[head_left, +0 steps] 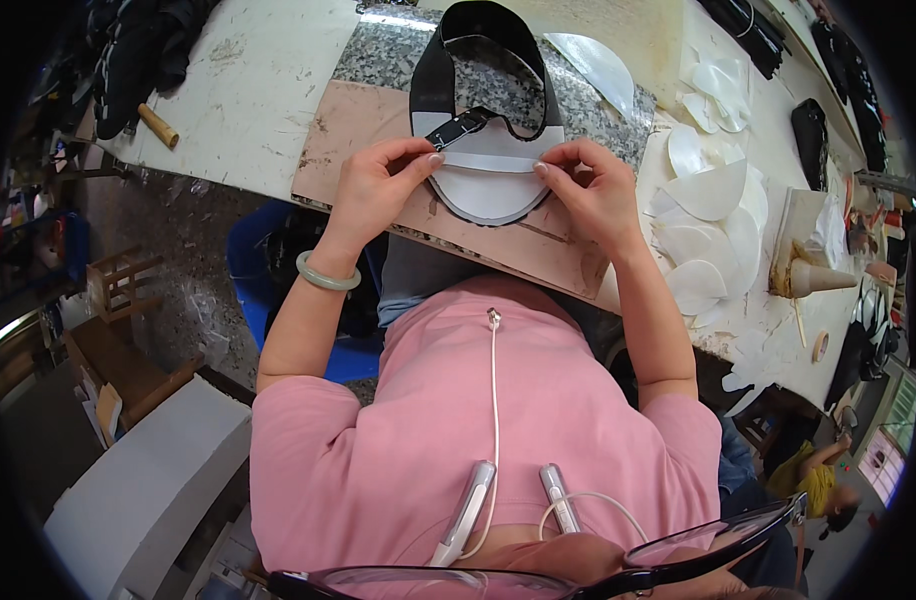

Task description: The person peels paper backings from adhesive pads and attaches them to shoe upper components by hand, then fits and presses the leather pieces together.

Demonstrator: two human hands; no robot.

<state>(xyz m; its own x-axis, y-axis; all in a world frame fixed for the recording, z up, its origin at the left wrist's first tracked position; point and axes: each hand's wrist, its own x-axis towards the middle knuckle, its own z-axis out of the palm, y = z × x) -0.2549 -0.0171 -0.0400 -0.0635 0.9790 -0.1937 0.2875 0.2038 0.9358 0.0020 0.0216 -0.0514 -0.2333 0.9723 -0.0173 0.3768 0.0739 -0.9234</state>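
Observation:
A narrow white strip [491,163] stretches between my two hands. My left hand [380,190] pinches its left end, thumb against fingers, and my right hand [595,190] pinches the other end the same way. The strip lies across a rounded white panel [486,196] with a dark edge. A black band [433,88] runs up from this panel in a loop, its inner edge folded. Close to my left fingertips, a short black strap-like part [456,130] with pale marks crosses the panel's upper left. Whether the strip is stuck to the panel, I cannot tell.
A pinkish board [363,115] lies under the work, with a speckled stone slab [378,52] beyond it. White curved cut pieces [713,190] pile up at right, near a cone-shaped spool [823,279] and a tape roll [821,347]. A wooden handle [158,125] lies at left.

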